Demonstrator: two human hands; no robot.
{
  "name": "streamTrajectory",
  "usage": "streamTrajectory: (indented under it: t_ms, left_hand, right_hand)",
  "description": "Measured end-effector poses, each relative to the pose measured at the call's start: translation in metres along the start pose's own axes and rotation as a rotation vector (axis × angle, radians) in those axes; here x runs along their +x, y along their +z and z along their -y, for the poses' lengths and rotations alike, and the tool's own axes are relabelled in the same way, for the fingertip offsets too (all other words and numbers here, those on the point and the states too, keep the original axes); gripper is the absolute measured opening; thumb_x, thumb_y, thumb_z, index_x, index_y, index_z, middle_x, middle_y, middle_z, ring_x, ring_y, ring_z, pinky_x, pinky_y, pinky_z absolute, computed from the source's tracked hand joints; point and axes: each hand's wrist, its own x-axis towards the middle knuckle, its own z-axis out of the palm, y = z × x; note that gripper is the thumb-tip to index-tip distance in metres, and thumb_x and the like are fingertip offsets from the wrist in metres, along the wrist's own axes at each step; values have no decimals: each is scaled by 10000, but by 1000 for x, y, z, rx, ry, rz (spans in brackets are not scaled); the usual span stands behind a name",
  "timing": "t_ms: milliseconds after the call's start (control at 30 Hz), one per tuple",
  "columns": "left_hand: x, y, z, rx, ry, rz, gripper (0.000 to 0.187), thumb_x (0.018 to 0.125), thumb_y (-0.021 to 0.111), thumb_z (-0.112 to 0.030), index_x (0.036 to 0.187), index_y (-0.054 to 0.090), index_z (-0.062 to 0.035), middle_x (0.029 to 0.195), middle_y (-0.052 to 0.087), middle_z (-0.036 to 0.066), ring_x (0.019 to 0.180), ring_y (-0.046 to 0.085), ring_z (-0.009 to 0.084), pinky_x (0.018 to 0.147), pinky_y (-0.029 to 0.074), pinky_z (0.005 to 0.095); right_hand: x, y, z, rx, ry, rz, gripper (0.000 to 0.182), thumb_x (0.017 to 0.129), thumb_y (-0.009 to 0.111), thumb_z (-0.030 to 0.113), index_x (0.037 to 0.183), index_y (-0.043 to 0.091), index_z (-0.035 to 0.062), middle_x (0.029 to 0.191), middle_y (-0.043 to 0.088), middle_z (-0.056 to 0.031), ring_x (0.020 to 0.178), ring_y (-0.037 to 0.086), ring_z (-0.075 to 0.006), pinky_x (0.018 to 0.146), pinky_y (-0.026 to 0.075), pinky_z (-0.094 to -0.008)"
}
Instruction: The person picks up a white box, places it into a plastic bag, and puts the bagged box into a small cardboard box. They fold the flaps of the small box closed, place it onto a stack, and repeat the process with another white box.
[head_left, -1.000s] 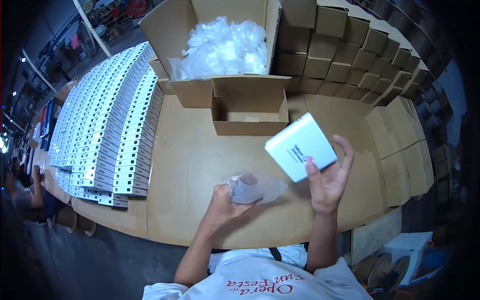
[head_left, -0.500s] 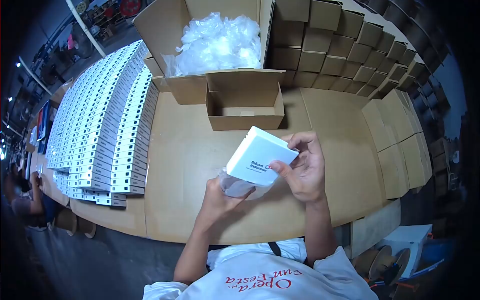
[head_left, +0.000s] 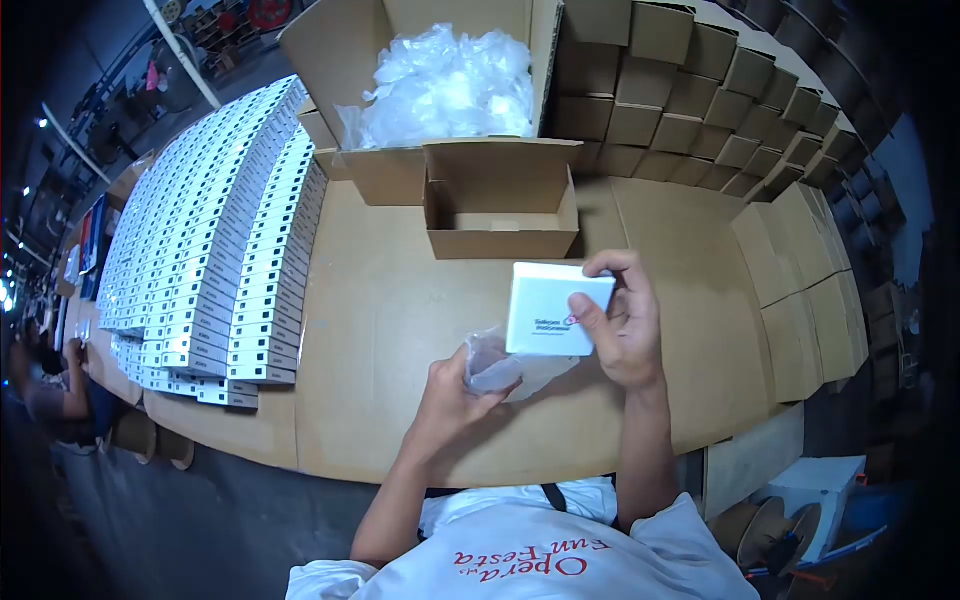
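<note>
A square white device [head_left: 545, 310] with dark printed lettering is gripped in my right hand [head_left: 628, 325], thumb on its printed face and fingers at the back edge. My left hand [head_left: 450, 400] has its fingers closed on a clear plastic bag [head_left: 492, 365], whose mouth lies right at the device's lower left edge. Part of the bag is hidden behind the device. Beyond both hands stands an open brown carton [head_left: 502, 244], its flap raised at the back.
A large box [head_left: 395, 165] at the back holds crumpled clear plastic bags [head_left: 455, 85]. Tall stacks of white boxes [head_left: 200, 240] fill the left side. Brown cartons [head_left: 690, 95] are piled back right, more cartons [head_left: 800, 285] at right. Another person [head_left: 65, 385] sits far left.
The white device has turned more upright and shifted right with my right hand. My left hand and the bag have also moved slightly right.
</note>
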Motion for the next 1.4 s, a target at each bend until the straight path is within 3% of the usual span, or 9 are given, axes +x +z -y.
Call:
streamTrajectory:
  t_ms: [100,267,433,733,867,900,1033,1233,1400]
  left_hand:
    - [-2,-1,1,38,36,8,427,778,859,-94,1142,663,11,987,765,162,924,769,280,820,596,363]
    - [0,2,9,32,33,-98,449,758,894,-115,1128,666,-1,1011,768,133,953,752,208,847,592,345]
    - [-1,8,9,-1,-26,-170,507,750,906,-122,1171,655,12,1045,762,138,1013,736,211,890,583,356]
    - [2,14,5,-166,-131,-99,671,726,932,-111,1279,587,48,1172,718,151,1067,708,226,934,574,371]
    - [-2,10,11,-404,-163,-65,577,829,860,-114,1303,577,51,1161,707,124,1056,692,186,930,569,347]
    - [-4,11,11,-501,-116,-72,403,953,744,-151,1277,609,46,1139,707,88,1020,672,151,900,549,309]
    - [-6,14,36,-618,-164,-84,378,1092,537,-283,1286,625,29,1119,688,43,977,614,99,846,507,267]
    - [-4,8,42,-663,-148,-195,373,1091,540,-284,1275,627,28,1117,690,49,989,623,105,863,516,276]
    - [-3,4,49,-610,-112,-161,393,1094,528,-313,1258,625,30,1107,690,48,987,621,110,864,514,275]
  right_hand:
    - [5,-6,2,-177,-69,64,216,942,732,84,1092,582,42,934,620,-51,862,601,-122,767,485,-270]
    - [14,-9,6,-338,-216,94,216,909,762,85,1083,641,40,933,667,-67,849,620,-162,774,499,-295]
    - [20,-5,9,-378,-189,214,231,874,780,63,1073,671,19,962,697,-94,890,668,-180,804,524,-310]
    - [23,28,-1,-386,-70,184,246,870,798,95,1057,657,18,917,704,-90,837,682,-170,772,541,-319]
    - [22,25,-11,-387,-1,151,236,884,797,111,1043,655,9,907,707,-92,817,690,-164,765,548,-314]
    - [22,23,-17,-388,15,150,230,889,792,112,1040,654,6,907,708,-93,821,693,-165,770,551,-315]
    - [18,14,-22,-327,192,186,191,928,749,107,1055,655,0,916,717,-96,872,711,-168,812,563,-327]
    - [-22,-15,-40,121,379,160,299,945,712,31,1212,593,-32,1173,648,-93,1043,646,-142,951,523,-287]
    - [-52,0,-58,145,394,18,248,935,716,-24,1164,630,-64,1065,682,-89,947,663,-106,852,558,-244]
